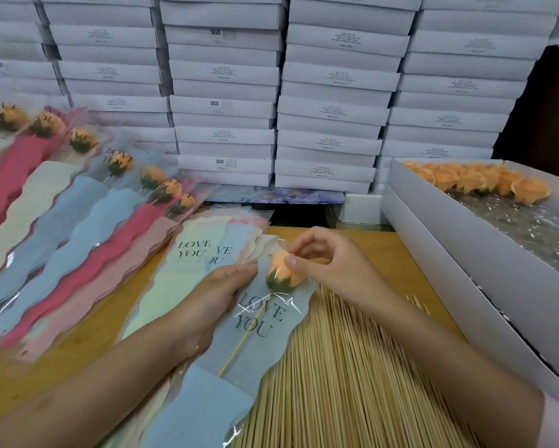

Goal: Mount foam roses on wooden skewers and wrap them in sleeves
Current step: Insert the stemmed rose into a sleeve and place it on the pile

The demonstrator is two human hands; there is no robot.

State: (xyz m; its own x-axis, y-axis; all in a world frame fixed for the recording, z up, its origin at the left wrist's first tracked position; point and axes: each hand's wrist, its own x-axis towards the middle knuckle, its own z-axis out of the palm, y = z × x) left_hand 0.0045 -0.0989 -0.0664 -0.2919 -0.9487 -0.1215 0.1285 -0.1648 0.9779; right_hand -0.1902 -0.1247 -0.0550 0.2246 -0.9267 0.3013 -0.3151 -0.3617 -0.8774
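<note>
Loose wooden skewers [352, 367] lie heaped closest in, on the table [385, 247], their ends running under the sleeve being filled. On that sleeve [262, 357] sits the rose [281, 270], a peach foam bud with a dark green base, mounted on a thin skewer [242, 344] that slants down behind the printed "LOVE YOU". The bud looks very light and soft, likely to dent under a hard squeeze, so a gentle pinch at the sides or at the green base seems safest; the stick is stiff but thin and could snap if bent. The film looks slippery and crinkly. The right hand [330, 263] pinches the bud between thumb and forefinger, while the left hand [220, 286] lies with straight fingers pressed on the sleeve's edge. Just left is a stack of empty sleeves [187, 263], further left a row of wrapped roses [77, 205]. A tray [433, 227] of spare buds [478, 181] stands right, with white boxes [226, 101] piled behind.
</note>
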